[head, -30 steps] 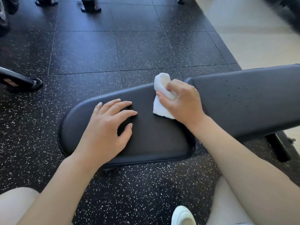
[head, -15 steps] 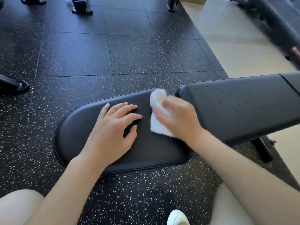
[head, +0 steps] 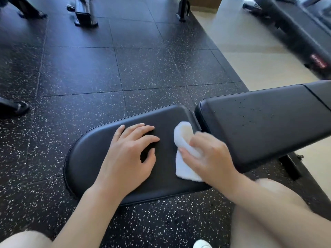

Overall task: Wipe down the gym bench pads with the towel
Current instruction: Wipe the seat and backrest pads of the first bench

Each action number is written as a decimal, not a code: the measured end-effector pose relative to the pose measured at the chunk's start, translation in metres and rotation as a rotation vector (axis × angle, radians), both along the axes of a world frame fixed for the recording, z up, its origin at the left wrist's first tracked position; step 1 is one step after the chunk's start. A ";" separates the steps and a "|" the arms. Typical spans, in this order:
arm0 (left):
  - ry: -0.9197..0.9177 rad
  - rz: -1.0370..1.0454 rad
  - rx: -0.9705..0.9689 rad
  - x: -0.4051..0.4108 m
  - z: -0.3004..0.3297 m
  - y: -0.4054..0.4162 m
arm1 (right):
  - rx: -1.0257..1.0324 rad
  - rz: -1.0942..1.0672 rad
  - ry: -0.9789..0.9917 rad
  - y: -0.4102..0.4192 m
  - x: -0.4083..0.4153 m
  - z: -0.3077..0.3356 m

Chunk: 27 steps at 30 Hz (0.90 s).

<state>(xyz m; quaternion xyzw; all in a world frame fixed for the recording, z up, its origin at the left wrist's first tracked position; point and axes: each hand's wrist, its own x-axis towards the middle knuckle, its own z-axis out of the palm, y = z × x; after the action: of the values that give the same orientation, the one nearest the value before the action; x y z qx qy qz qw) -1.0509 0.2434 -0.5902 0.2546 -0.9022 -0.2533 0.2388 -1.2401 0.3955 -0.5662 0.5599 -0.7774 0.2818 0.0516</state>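
Note:
A black gym bench lies across the view. Its rounded seat pad [head: 89,158] is in the middle and its longer back pad [head: 259,126] rises to the right, speckled with small droplets. My left hand [head: 129,154] rests flat on the seat pad with the fingers spread. My right hand [head: 209,158] grips a folded white towel [head: 182,140] and presses it on the seat pad's right end, close to the gap between the two pads. The hand is slightly blurred.
Black speckled rubber floor tiles [head: 143,68] surround the bench, with pale flooring [head: 250,56] at the upper right. Machine feet [head: 86,17] stand at the top and left edges, and another dark machine [head: 295,27] at the top right. My knees and a white shoe [head: 202,245] sit at the bottom.
My right hand has slid the towel towards me along the seat pad's right end. The camera has tilted up, showing more floor and machines. My left hand has stayed put.

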 end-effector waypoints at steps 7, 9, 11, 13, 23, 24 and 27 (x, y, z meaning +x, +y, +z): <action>-0.012 -0.017 0.023 0.007 0.002 0.002 | 0.006 0.025 0.059 -0.039 -0.021 -0.006; -0.017 -0.023 0.019 0.015 0.003 -0.001 | 0.047 -0.090 0.082 -0.086 -0.037 -0.007; -0.019 -0.011 0.016 0.025 0.002 -0.003 | 0.078 -0.101 0.011 -0.126 -0.049 -0.002; -0.018 0.016 0.016 0.032 0.002 -0.007 | 0.106 -0.099 0.001 -0.149 -0.052 0.003; -0.010 0.175 0.023 0.066 0.004 -0.033 | -0.019 0.310 0.235 -0.035 0.041 -0.005; -0.006 0.185 0.030 0.068 0.004 -0.034 | -0.006 0.333 0.234 -0.028 0.032 -0.004; 0.006 0.187 0.045 0.073 0.005 -0.035 | 0.019 0.223 0.212 -0.039 0.001 0.003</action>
<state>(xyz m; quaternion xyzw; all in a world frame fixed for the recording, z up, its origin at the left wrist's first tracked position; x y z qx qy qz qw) -0.9783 0.2086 -0.5855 0.3421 -0.8680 -0.2506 0.2583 -1.2391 0.3561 -0.5630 0.6699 -0.7033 0.2176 0.0966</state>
